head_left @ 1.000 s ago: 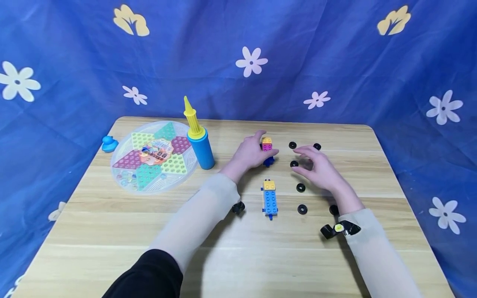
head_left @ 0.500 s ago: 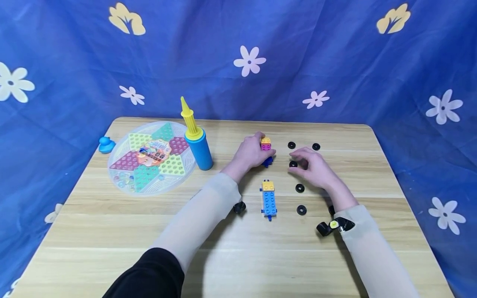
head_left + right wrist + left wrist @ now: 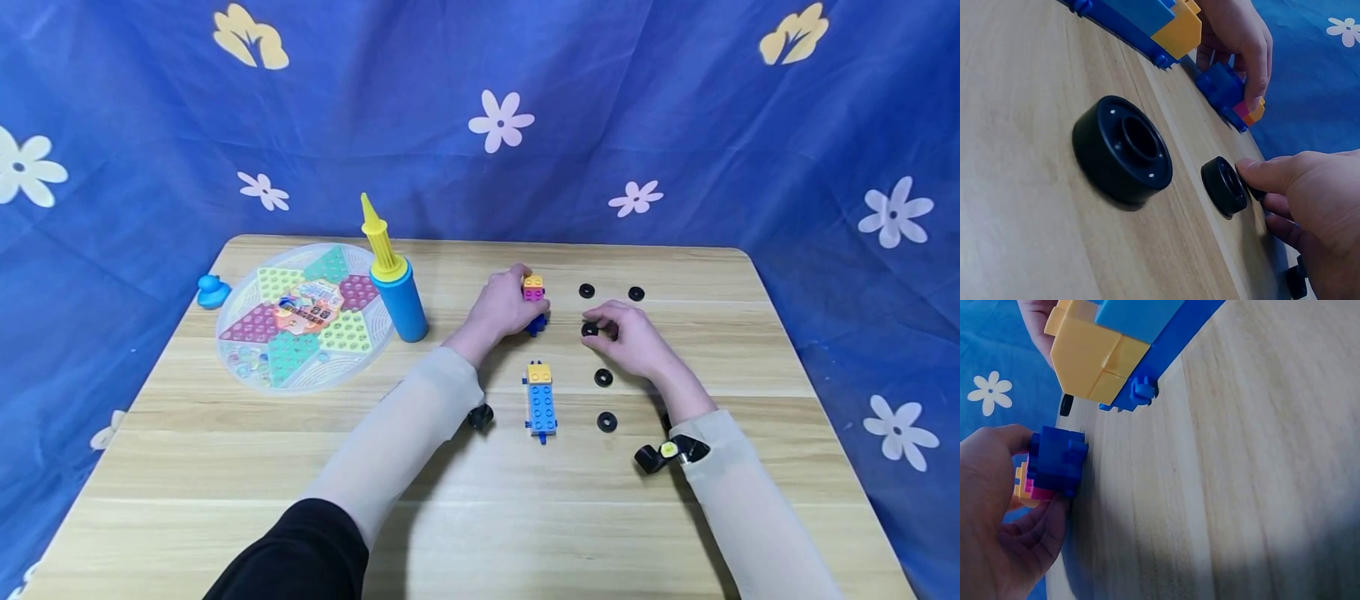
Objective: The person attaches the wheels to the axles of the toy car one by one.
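In the head view, my left hand (image 3: 495, 308) grips a small brick car of yellow, pink and dark blue pieces (image 3: 533, 287), its thumb at the near side. The left wrist view shows the dark blue end (image 3: 1057, 459) between thumb and fingers. My right hand (image 3: 633, 340) has thumb and fingertips around a black toy wheel (image 3: 590, 329) on the table. In the right wrist view that wheel (image 3: 1256, 192) is mostly hidden behind the thumb. Nearer me lies a longer blue and yellow brick car (image 3: 541, 404), with pegs at its sides.
Other black wheels lie about the right hand: one at the back (image 3: 587, 291), one back right (image 3: 636, 293), two nearer (image 3: 603, 377). Another is mostly hidden by the right wrist. Leftward are a yellow-blue hand pump (image 3: 401, 300), a round game board (image 3: 341, 367) and a blue duck (image 3: 213, 292).
The right thumb and fingertips have drawn closer together around the wheel. The left thumb and fingers have tightened on the small brick car. The head view has shifted slightly.
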A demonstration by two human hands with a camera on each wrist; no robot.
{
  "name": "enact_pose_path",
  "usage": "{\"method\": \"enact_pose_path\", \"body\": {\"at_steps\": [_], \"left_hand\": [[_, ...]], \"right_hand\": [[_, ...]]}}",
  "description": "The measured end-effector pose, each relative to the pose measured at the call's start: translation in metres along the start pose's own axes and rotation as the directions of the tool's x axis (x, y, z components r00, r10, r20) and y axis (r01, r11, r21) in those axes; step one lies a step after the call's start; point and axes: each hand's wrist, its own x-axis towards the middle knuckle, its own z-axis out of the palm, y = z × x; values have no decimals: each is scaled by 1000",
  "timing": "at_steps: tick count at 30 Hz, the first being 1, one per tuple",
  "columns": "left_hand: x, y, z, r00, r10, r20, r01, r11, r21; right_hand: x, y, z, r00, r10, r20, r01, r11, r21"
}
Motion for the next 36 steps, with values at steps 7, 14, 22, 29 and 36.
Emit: {"method": "enact_pose_path", "body": {"at_steps": [7,14,22,29,36], "left_hand": [[0,-1,0,1000,2,-5,-2,1000,12],[1,0,0,1000,-10,-5,10,1000,18],[-1,3,-8,1000,-7,-13,8,1000,20],[-6,3,-17,1000,5,-30,-7,999,-46],[-11,4,-23,986,156,-56,-162,979,-125]], "right_hand": [[-1,0,2,1000,-2,-16,2,1000,2],[-1,-1,4,1000,-1,-29,1,1000,9],[-4,-8,-2,996,-24,-91,28,998,51],[-7,-16,-7,990,-56,-126,68,993,92],[-10,-24,-11,985,-67,-158,87,989,119]]}}
